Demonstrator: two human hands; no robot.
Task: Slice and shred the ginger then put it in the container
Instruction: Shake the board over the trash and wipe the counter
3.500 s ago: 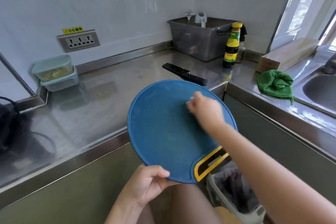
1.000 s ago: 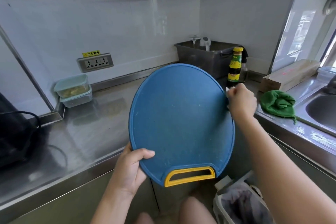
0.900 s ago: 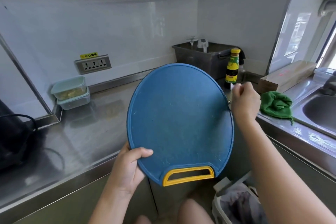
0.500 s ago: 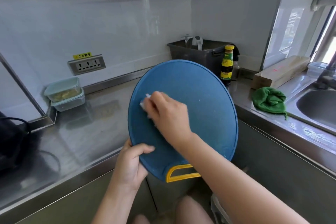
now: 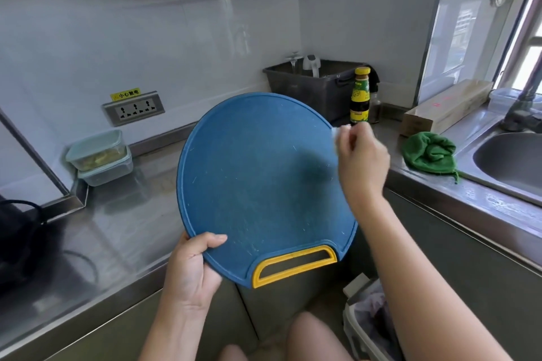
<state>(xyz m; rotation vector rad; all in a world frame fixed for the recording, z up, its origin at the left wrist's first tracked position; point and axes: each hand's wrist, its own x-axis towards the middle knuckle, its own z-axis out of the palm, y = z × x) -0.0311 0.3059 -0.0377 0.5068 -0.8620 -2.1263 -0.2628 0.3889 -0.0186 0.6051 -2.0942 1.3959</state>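
Note:
I hold a round blue cutting board (image 5: 258,184) with a yellow handle upright in front of the counter's corner. My left hand (image 5: 190,269) grips its lower left rim, thumb on the front face. My right hand (image 5: 362,161) is at the board's right edge and pinches a small white wad (image 5: 337,132) between its fingertips. Two stacked clear containers (image 5: 98,155) sit at the back left of the counter; the upper one holds yellowish ginger pieces. No knife is visible.
A dark grey tub (image 5: 311,86) and a sauce bottle (image 5: 360,97) stand in the far corner. A green cloth (image 5: 429,152), a long cardboard box (image 5: 445,107) and the sink (image 5: 510,161) lie on the right. A bin with a bag (image 5: 369,319) is below; a wall socket (image 5: 133,108) behind.
My right hand swept the white wad from the board's left side across to its right edge. The board stays upright in my left hand.

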